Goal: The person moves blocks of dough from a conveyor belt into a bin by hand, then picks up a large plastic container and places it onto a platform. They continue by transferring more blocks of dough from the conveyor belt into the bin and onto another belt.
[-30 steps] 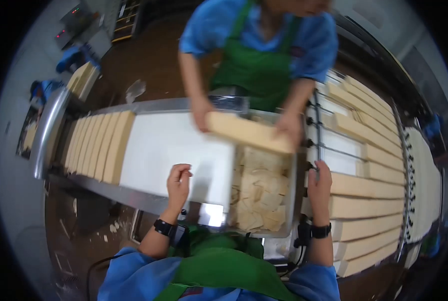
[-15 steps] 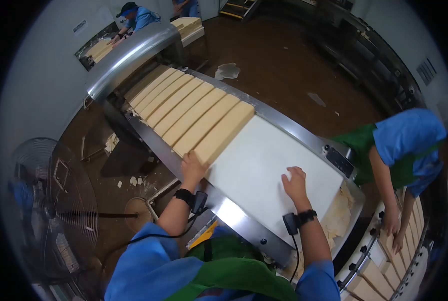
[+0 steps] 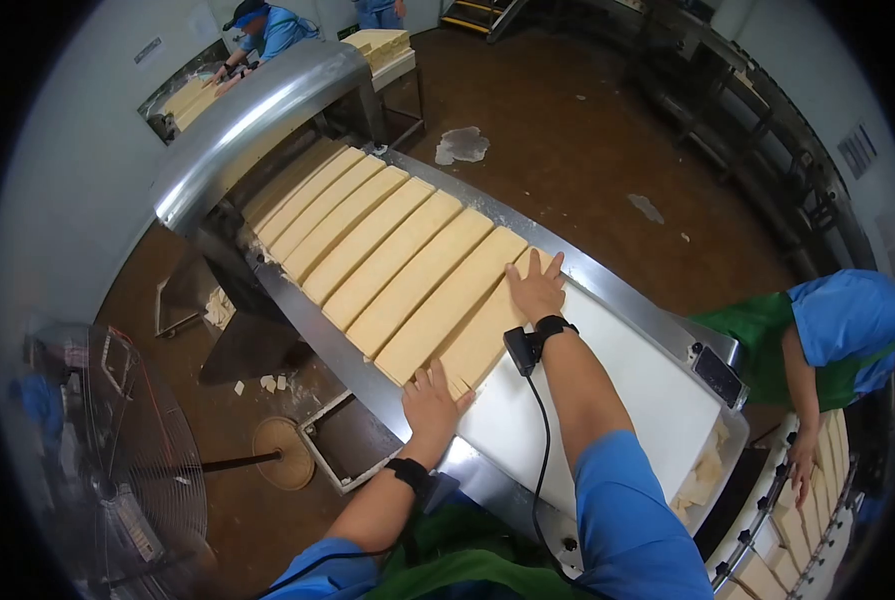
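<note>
Nearest to me in a row on the conveyor is a long, pale yellow slab (image 3: pixel 482 340), its top smooth and its near end slightly split. My left hand (image 3: pixel 432 408) is at that near end, with fingers on one side and thumb on the other. Across the far end of the same slab lies my right hand (image 3: pixel 537 287), fingers apart around its edges. A narrow, uneven gap separates this slab from its neighbour (image 3: pixel 452 305). Each wrist wears a black strap with a small cabled device. The undersides of my fingers are hidden.
White belt (image 3: pixel 587 380) runs between metal rails, with a control panel (image 3: pixel 717 373) at right. A curved metal hood (image 3: pixel 267 125) spans the far end. Beside me, a co-worker (image 3: pixel 817 330) reaches over slabs on another conveyor. A floor fan (image 3: pixel 127 460) stands at left.
My right hand has moved from over the bare belt to the slab's far end. My left hand stays at the near end. Relative to the hood, the slabs have advanced along the conveyor.
</note>
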The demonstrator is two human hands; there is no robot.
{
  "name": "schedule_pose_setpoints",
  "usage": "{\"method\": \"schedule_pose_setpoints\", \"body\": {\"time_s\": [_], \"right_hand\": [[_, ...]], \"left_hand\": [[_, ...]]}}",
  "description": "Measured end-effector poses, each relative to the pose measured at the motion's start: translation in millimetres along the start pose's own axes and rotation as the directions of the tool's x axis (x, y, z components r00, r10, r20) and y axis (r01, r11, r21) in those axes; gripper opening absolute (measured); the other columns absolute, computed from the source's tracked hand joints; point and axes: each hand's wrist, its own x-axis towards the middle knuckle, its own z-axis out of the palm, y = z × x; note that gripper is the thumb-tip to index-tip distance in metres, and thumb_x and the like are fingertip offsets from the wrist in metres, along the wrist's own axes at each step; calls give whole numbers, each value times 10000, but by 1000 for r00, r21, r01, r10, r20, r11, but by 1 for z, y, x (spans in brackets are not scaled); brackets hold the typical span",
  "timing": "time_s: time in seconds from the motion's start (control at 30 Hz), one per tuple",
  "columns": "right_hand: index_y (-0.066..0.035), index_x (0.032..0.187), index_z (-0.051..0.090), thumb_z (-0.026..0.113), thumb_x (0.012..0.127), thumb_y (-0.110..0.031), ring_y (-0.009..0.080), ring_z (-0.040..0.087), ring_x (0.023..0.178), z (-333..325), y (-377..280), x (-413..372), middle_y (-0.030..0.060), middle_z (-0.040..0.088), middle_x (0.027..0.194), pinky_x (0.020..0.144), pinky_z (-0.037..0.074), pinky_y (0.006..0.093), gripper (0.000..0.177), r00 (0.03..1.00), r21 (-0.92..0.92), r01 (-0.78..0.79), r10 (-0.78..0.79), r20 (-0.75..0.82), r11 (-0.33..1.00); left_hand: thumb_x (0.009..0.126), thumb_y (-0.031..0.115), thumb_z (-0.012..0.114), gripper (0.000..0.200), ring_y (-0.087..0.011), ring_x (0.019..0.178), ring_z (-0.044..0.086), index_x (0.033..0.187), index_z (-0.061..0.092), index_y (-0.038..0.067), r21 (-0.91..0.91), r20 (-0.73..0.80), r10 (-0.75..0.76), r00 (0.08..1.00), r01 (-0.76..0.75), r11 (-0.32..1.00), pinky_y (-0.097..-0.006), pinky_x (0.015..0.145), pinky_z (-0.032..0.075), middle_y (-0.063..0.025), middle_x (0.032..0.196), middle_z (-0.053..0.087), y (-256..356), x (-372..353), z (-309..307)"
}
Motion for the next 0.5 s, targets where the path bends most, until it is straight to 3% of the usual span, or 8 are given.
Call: {"method": "schedule_pose_setpoints", "body": {"time_s": [0.03,0.13,0.17,0.27,0.33,0.4,0.47,0.5], "right_hand": [[-176,1470,291,480,867,-584,411,380,1286,4,-3,-1,229,91,1539,1030,371,453,752,999,10,-14,14,-29,1000],[-143,1402,369,511,851,-547,435,415,1237,-9,-5,-11,254,138,1508,1003,396,463,698,999,-20,-45,45,-10,999],[-87,1339,395,554,815,-499,454,432,1198,-9,2,-16,278,216,1449,977,416,470,685,996,11,-43,44,-83,999],[-43,1342,369,604,772,-465,465,432,1187,-32,46,-37,279,269,1398,969,422,470,746,981,90,-187,190,-27,978],[-19,1346,351,666,718,-410,462,428,1184,-41,99,-63,259,316,1350,975,425,467,804,949,140,-260,280,-147,955],[6,1348,339,686,709,-401,459,409,1219,-90,146,-107,279,245,1421,984,427,474,834,890,210,-438,455,-40,874],[19,1350,331,695,707,-400,464,422,1217,-98,216,-133,288,186,1453,982,431,477,849,817,218,-541,569,-93,812],[31,1351,323,703,704,-399,469,436,1215,-101,254,-149,297,126,1486,981,435,480,865,753,220,-613,645,-126,759]], "left_hand": [[719,630,654,913,-321,947,508,1364,378,44,16,4,4,1000,-4,1000,-401,796,451,-150,1121,488,1,1,0],[720,631,651,908,-319,934,513,1359,383,44,18,-53,41,998,-40,999,-403,787,453,-151,1117,490,-1,-1,5],[720,631,651,908,-319,934,513,1359,383,44,11,-49,59,997,-59,998,-403,787,453,-151,1117,490,-1,-2,5],[722,580,686,908,-347,921,510,1344,384,-8,-39,-8,126,992,-126,991,-424,816,433,-213,1139,499,7,-13,0],[699,485,752,868,-364,915,509,1328,396,5,-234,109,248,963,-218,948,-441,796,442,-234,1156,486,25,-28,-20],[684,402,786,842,-395,934,509,1319,395,11,-318,212,338,917,-262,911,-464,808,450,-246,1156,479,53,-51,-33],[700,411,768,797,-420,948,530,1296,417,15,-474,210,585,783,-441,762,-484,791,488,-230,1117,494,81,-79,-32],[702,394,772,833,-441,942,560,1310,369,-9,-607,306,648,697,-381,697,-486,805,504,-267,1147,463,96,-88,-30]]}}
